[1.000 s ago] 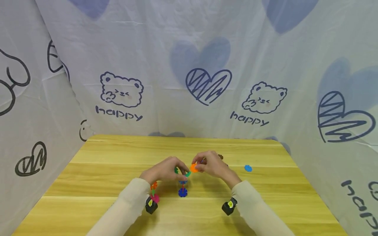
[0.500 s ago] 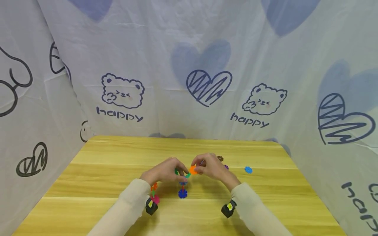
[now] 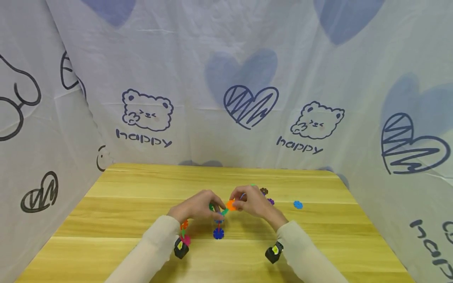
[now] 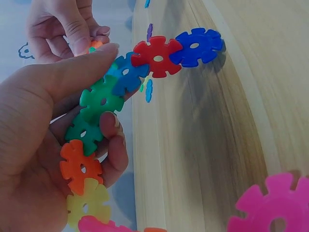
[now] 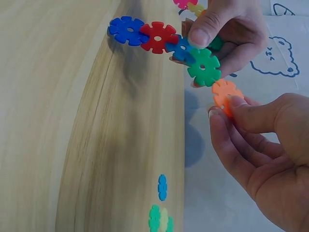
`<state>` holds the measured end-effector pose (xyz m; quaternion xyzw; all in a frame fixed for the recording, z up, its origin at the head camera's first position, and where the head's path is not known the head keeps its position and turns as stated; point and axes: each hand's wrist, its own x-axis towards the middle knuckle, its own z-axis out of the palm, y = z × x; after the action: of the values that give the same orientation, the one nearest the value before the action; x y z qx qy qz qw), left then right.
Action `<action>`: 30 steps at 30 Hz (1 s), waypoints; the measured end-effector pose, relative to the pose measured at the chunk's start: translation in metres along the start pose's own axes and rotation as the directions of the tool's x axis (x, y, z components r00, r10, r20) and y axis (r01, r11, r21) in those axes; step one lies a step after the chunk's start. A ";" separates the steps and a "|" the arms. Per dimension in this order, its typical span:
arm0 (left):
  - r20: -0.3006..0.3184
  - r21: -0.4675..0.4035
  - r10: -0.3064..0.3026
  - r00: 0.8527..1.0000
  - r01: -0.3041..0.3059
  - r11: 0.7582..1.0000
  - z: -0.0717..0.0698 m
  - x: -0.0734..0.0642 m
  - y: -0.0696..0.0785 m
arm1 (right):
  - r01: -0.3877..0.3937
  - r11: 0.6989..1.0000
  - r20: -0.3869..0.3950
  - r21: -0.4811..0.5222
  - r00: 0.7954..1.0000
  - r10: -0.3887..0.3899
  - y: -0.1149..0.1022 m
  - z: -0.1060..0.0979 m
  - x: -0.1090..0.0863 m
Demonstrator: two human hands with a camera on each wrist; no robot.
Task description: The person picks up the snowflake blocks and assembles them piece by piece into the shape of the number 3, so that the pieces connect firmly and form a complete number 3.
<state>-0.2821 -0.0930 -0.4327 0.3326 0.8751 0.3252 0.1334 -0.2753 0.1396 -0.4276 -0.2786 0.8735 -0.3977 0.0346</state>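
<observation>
My left hand [image 3: 198, 205] grips a chain of interlocking notched plastic discs, thumb and fingers pinching it around a blue disc [image 4: 127, 72] and a green disc [image 4: 100, 100]. From there a red disc [image 4: 157, 57] and a dark blue disc [image 4: 199, 47] run out to one end. Another orange disc [image 4: 79, 166] and a yellow disc [image 4: 88, 200] continue the chain past the palm. Between thumb and fingertips, my right hand [image 3: 254, 199] pinches a loose-looking orange disc [image 5: 223, 95]. Its edge meets the rim of a green disc [image 5: 204, 68] in the right wrist view.
On the wooden table [image 3: 141, 177], a light blue disc [image 3: 298, 204] lies to the right. Brown [image 3: 264, 191] and purple discs [image 3: 271, 201] lie beyond my right hand. A pink disc [image 3: 186, 240] hangs near my left wrist. A printed curtain [image 3: 198, 129] encloses the table.
Both hands stay nearly in place, the orange disc held against the green one. The whole head view has shifted slightly, bringing more of the discs behind the right hand into sight.
</observation>
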 end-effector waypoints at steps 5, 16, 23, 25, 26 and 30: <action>-0.010 0.002 0.012 1.000 -0.012 1.000 0.001 0.000 0.000 | -0.009 1.000 0.009 0.022 1.000 0.009 -0.001 0.002 0.000; -0.064 0.072 0.039 0.997 -0.034 0.997 0.004 0.002 0.001 | -0.006 0.999 0.004 0.035 1.000 0.006 -0.001 0.004 0.000; -0.105 0.123 0.021 0.994 -0.008 0.992 0.006 0.002 0.004 | -0.008 0.999 -0.042 0.052 0.999 0.011 0.000 0.010 0.000; -0.121 0.128 0.014 0.993 0.001 0.992 0.006 0.003 0.004 | -0.012 0.998 -0.065 0.060 0.998 0.016 0.001 0.011 0.001; -0.127 0.129 0.012 0.992 0.004 0.992 0.006 0.003 0.004 | -0.014 0.998 -0.073 0.068 0.997 0.019 0.001 0.012 0.002; -0.138 0.130 0.011 0.990 0.007 0.991 0.006 0.003 0.004 | 0.018 0.996 -0.069 0.093 0.998 -0.012 0.000 0.011 0.004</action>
<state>-0.2802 -0.0859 -0.4343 0.3181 0.9013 0.2898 0.0499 -0.2758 0.1303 -0.4344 -0.2694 0.8526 -0.4476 0.0148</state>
